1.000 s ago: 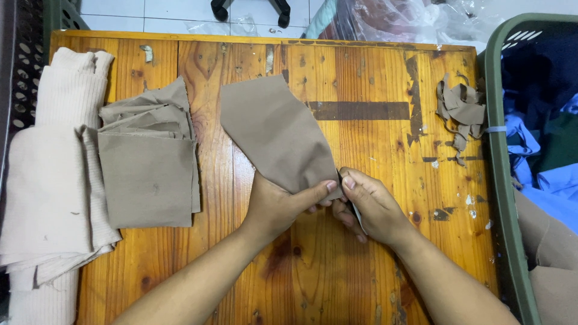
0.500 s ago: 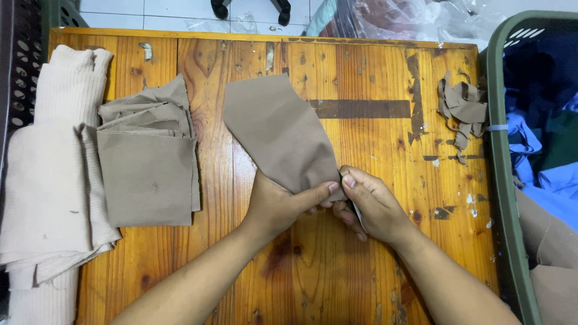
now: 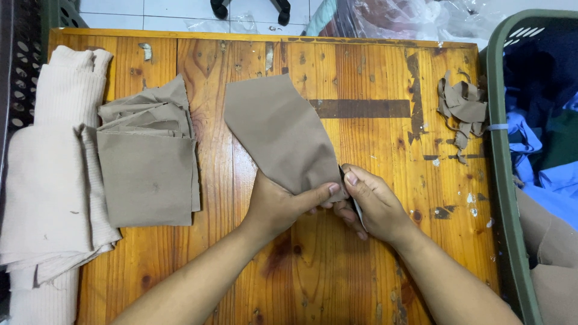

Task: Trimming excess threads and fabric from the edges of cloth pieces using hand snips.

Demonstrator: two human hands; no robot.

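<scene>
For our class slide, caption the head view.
Left hand and right hand pinch a brown fabric piece on a wooden table.

From the head view I see my left hand (image 3: 278,203) pinching the near corner of a tan fabric piece (image 3: 278,132) that lies flat on the wooden desk (image 3: 373,78), while my right hand (image 3: 373,201) closes its grip on a thin dark blade (image 3: 351,191) right at that same corner. A stack of cut tan pieces (image 3: 147,162) sits to the left beside folded cream ribbed cloth (image 3: 48,168). Tan scraps (image 3: 462,108) lie near a green basket (image 3: 503,180) holding blue cloth.
</scene>
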